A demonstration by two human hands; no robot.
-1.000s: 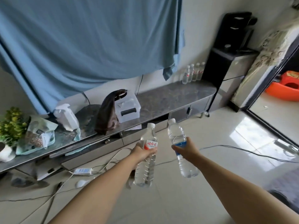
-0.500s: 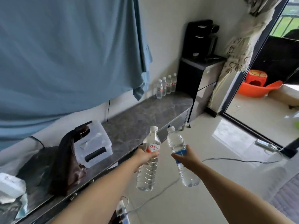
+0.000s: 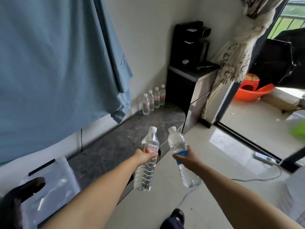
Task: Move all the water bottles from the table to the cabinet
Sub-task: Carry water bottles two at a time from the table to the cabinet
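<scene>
Marble cabinet top point(image 3: 118, 142) now lies closer, its four bottles point(image 3: 153, 100) larger.
Left hand point(image 3: 144, 157) grips the red-label bottle point(image 3: 146, 164); right hand point(image 3: 186, 157) grips the blue-label bottle point(image 3: 179, 146), as before.

The big cloth point(image 3: 54, 66) hanging on the wall is a flat dusty blue, and the low cabinet point(image 3: 105, 146) below it has a dark grey top veined like marble, with four clear bottles point(image 3: 153, 100) at its far end wearing red-and-white labels under white caps. Of the two clear bottles being held, the left bottle point(image 3: 146, 162) has a white label with red lettering and a white cap, while the right bottle point(image 3: 181, 156) carries a bright blue band. A black machine point(image 3: 189, 45) stands in the corner beside a cream curtain point(image 3: 237, 63) printed with dark swirls, an orange basin point(image 3: 252, 95) sits beyond the doorway, and the floor point(image 3: 222, 146) is pale glossy tile.
</scene>
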